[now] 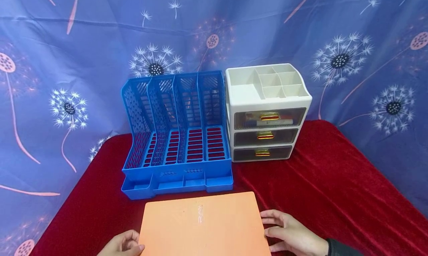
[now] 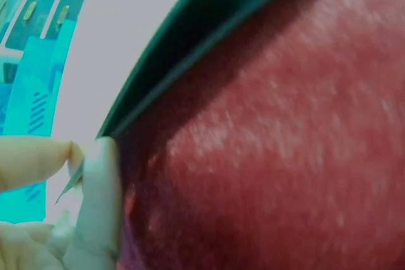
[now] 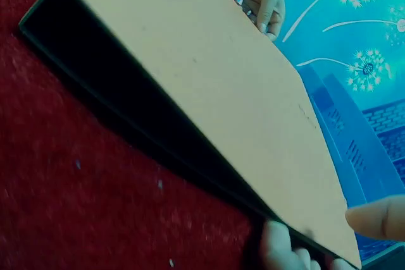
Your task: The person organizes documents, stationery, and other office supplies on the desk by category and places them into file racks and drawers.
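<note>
An orange file folder with small lettering near its far edge lies at the front of the table. My left hand pinches its left edge between thumb and fingers; the left wrist view shows the fingertips meeting at the folder's thin edge. At the opposite side my right hand grips the right edge. From the right wrist the cover slants above a dark gap along the near side, so the folder stands partly spread. The lower part of the cover runs out of the head view.
Behind the folder stands a blue file rack with upright slots and small front trays. To its right is a white drawer unit with gold handles; pens show in its top drawer. Red cloth covers the table, and a dandelion-print curtain hangs behind.
</note>
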Tool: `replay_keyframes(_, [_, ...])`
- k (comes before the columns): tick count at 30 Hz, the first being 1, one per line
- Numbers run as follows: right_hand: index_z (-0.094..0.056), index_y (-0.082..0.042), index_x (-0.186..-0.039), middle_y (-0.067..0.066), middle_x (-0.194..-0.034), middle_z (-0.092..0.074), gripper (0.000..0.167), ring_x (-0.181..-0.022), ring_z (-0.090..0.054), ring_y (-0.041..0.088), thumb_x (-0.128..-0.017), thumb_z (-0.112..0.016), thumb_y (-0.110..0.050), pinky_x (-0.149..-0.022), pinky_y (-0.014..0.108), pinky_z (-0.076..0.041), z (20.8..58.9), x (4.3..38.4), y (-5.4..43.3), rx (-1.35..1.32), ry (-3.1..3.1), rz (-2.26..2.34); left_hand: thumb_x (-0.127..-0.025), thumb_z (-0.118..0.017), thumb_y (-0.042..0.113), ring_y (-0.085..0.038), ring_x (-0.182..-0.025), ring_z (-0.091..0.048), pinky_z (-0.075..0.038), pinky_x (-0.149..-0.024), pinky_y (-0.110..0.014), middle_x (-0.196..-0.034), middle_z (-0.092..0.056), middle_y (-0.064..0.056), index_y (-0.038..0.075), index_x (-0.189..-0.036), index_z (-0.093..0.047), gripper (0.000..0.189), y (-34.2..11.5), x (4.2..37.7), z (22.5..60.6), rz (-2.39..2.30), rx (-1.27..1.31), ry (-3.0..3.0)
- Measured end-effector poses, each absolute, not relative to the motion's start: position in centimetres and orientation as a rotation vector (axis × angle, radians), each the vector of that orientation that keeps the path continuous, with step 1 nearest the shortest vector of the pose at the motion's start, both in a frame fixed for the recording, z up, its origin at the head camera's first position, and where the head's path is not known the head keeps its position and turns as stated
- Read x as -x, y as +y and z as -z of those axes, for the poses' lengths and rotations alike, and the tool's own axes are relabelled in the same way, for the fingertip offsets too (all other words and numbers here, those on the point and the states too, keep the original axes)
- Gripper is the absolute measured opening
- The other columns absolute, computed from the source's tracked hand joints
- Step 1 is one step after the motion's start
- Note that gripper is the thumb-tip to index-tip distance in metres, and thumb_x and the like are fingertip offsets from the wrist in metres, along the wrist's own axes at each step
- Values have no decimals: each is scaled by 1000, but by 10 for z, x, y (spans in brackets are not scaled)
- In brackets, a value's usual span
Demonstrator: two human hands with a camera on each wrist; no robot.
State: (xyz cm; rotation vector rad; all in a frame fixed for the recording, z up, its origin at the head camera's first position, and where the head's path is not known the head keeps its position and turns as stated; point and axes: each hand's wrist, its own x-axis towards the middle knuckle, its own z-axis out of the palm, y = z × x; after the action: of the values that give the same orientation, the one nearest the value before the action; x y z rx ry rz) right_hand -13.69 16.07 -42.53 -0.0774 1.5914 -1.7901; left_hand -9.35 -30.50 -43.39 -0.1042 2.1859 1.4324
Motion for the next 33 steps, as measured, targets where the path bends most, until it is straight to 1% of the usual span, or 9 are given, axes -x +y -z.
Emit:
replay_keyframes(6, [-30, 15, -129, 10, -104, -66, 47, -94, -64, 22, -93, -53, -4, -81, 39, -52, 428, 139, 160, 172, 1445, 1843, -87, -68, 21, -12, -56, -49, -35, -50, -17, -67, -56, 0, 0, -93, -49, 29, -298, 91, 422, -1416, 172, 2240])
replay_keyframes(8, [-35, 15, -127, 9, -102, -68, 43, -94, -65, 20, -93, -53, -5, -83, 39, -51, 427, 140, 159, 179, 1422, 1847, -88, -67, 20, -13, -58, -49, -40, -52, -18, -69, -56, -1, -1, -96, -48, 30, -295, 92, 418, -1458, 170, 2221])
replay_keyframes(12, [-42, 14, -127, 14, -109, -66, 39, -98, -65, 22, -96, -51, -8, -83, 44, -51, 423, 142, 158, 222, 1384, 1863, -89, -65, 22, -18, -64, -55, -53, -61, -30, -74, -58, -5, -3, -101, -45, 34, -293, 92, 407, -1547, 174, 2148])
replay_keyframes(16, [-38, 13, -130, 16, -113, -65, 41, -101, -64, 25, -99, -47, -10, -81, 47, -51, 418, 144, 157, 256, 1379, 1881, -90, -63, 21, -26, -71, -63, -55, -66, -42, -80, -61, -9, -6, -104, -45, 35, -292, 92, 395, -1606, 129, 2143])
replay_keyframes(18, [-34, 13, -133, 16, -114, -64, 43, -102, -64, 26, -99, -45, -11, -80, 49, -51, 413, 145, 157, 269, 1391, 1893, -91, -62, 20, -27, -74, -65, -55, -65, -43, -82, -62, -11, -7, -106, -46, 35, -291, 94, 388, -1617, 98, 2170])
replay_keyframes(21, [-25, 12, -137, 15, -116, -62, 48, -102, -63, 28, -100, -45, -10, -79, 50, -51, 403, 149, 160, 313, 1429, 1905, -92, -61, 18, -21, -73, -64, -55, -62, -40, -81, -61, -12, -9, -109, -46, 36, -287, 101, 375, -1612, 28, 2271])
replay_keyframes(25, [-20, 12, -139, 11, -116, -62, 52, -102, -63, 27, -99, -46, -10, -78, 48, -52, 383, 154, 165, 376, 1564, 1920, -91, -61, 13, -16, -70, -63, -55, -61, -35, -85, -62, -14, -9, -113, -45, 35, -278, 115, 354, -1599, -17, 2434])
replay_keyframes(29, [-23, 8, -139, 5, -114, -63, 50, -99, -64, 23, -99, -46, -10, -76, 46, -53, 364, 156, 164, 399, 1732, 1958, -91, -61, 10, -15, -69, -62, -55, -60, -34, -89, -64, -13, -7, -113, -47, 30, -274, 126, 328, -1603, -63, 2580])
replay_keyframes(33, [-28, 1, -138, 2, -112, -65, 46, -97, -65, 22, -99, -48, -12, -75, 44, -53, 350, 158, 160, 406, 1856, 2025, -91, -61, 9, -12, -67, -61, -54, -58, -33, -86, -66, -5, -5, -109, -51, 25, -272, 134, 309, -1597, -175, 2734])
